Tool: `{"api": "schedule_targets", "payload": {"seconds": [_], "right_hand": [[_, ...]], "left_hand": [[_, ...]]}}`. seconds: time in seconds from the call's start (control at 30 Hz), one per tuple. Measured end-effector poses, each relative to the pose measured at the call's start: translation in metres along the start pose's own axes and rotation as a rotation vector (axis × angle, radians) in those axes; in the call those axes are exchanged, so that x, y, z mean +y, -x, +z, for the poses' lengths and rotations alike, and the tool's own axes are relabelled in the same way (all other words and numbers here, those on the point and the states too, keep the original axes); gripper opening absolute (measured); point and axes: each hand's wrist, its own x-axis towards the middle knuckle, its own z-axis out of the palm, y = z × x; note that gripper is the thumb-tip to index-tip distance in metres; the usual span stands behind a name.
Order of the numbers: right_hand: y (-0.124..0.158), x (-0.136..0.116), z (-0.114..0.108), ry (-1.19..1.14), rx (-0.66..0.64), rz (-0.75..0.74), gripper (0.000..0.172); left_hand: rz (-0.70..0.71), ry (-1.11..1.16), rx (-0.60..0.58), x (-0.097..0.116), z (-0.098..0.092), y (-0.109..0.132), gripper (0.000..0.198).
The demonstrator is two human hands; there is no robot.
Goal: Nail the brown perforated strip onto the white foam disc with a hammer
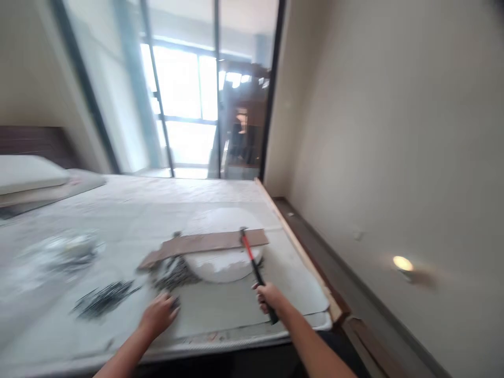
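My right hand (pixel 270 299) is wrapped around the black lower handle of a hammer (pixel 249 247), which has a red section below its dark head. The hammer's head overlaps the right part of a long brown strip (pixel 212 242), perhaps wood or cardboard. That strip lies across a white round disc (pixel 222 266). My left hand (pixel 159 312) is closed near the front edge, with something small and dark at its fingertips, too blurred to name. Just beyond it is a heap of dark grey thin pieces (pixel 177 275). To its left lies a loose bunch of thin black sticks (pixel 105 299).
Everything lies on a large bed mattress (pixel 129 194) with a wooden side rail (pixel 291 233). A clear plastic bag (pixel 74 251) with something inside sits at left, and pillows (pixel 31 176) lie behind it. A wall with a lit lamp (pixel 403 263) stands on the right.
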Motion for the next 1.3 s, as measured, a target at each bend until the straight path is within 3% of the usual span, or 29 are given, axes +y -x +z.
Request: {"api": "schedule_targets", "payload": {"seconds": [0.1, 0.17, 0.27, 0.53, 0.87, 1.1, 1.3], "right_hand": [[-0.007, 0.016, -0.003, 0.035, -0.049, 0.032, 0.02], [-0.014, 0.025, -0.006, 0.042, -0.075, 0.048, 0.024], [-0.018, 0.033, -0.011, 0.007, -0.091, 0.025, 0.029], [-0.014, 0.03, -0.011, 0.032, -0.046, 0.025, 0.029], [-0.016, 0.031, -0.014, 0.021, -0.073, 0.043, 0.028], [-0.021, 0.026, -0.016, -0.001, -0.082, -0.001, 0.027], [-0.008, 0.021, -0.013, -0.051, -0.12, -0.168, 0.023]], "left_hand": [[-0.033, -0.185, -0.184, -0.04, 0.01, 0.019, 0.017], [-0.033, -0.238, -0.211, -0.048, 0.012, 0.037, 0.019], [-0.024, -0.252, -0.231, -0.046, 0.014, 0.048, 0.021], [-0.004, -0.224, -0.206, -0.058, 0.02, 0.038, 0.015], [0.052, -0.245, -0.266, -0.053, 0.015, 0.037, 0.024], [0.069, -0.206, -0.171, -0.052, 0.009, 0.026, 0.021], [0.015, 0.083, -0.017, -0.038, 0.002, 0.013, 0.022]]}}
